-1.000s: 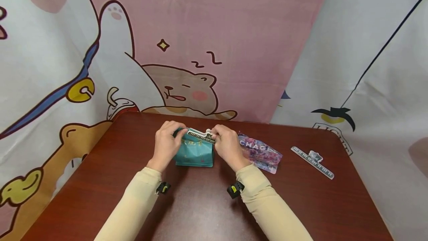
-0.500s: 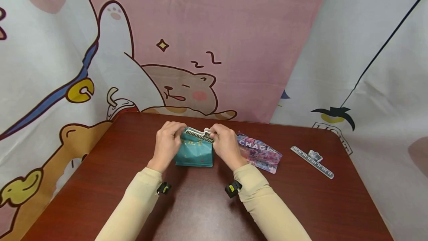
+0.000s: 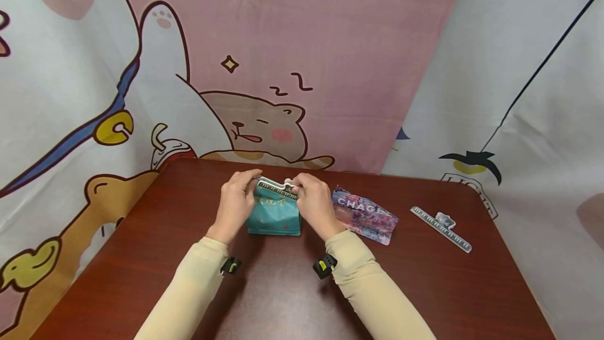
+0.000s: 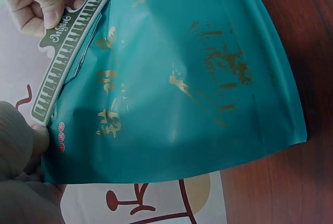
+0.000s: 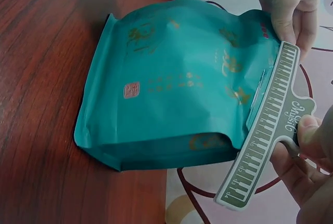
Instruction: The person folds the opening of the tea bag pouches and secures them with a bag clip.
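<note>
Head view: teal foil pouch (image 3: 274, 216) stands on the table (image 3: 283, 287) between both hands, w/ a piano-key sealing clip (image 3: 278, 189) across its top edge. Left hand (image 3: 234, 204) has its fingers curled round the pouch's top-left corner, pinching that end of the clip; right hand (image 3: 315, 204) pinches the clip's other end by its tab, thumb and fingers clamped on it.

Handling, as a guess: the pouch looks light, thin film, creased and bulged, so soft and crushable; the glossy skin is prob. slippery. Best hold seems the flattened top strip under the clip, or the side seams, not the puffy belly. The clip looks like stiff plastic, safe to grip at its tab.

Writing: right wrist view shows script on the clip (image 5: 270, 130) tab, approx. "Music". The pouch (image 5: 171, 89) carries gold characters and a small red seal, too blurred to read. Left wrist view gives the same gold print on the pouch (image 4: 177, 78) and the clip (image 4: 70, 52) running up its edge.

Just right of the right hand's fingers lies a flat pink-purple packet (image 3: 365, 215) w/ white letters "CHAGE", the rest cut off. Well right of that, a second piano-key clip (image 3: 441, 229) lies loose on the table. Behind the fingers hangs a cartoon-cat cloth backdrop (image 3: 264, 67).
</note>
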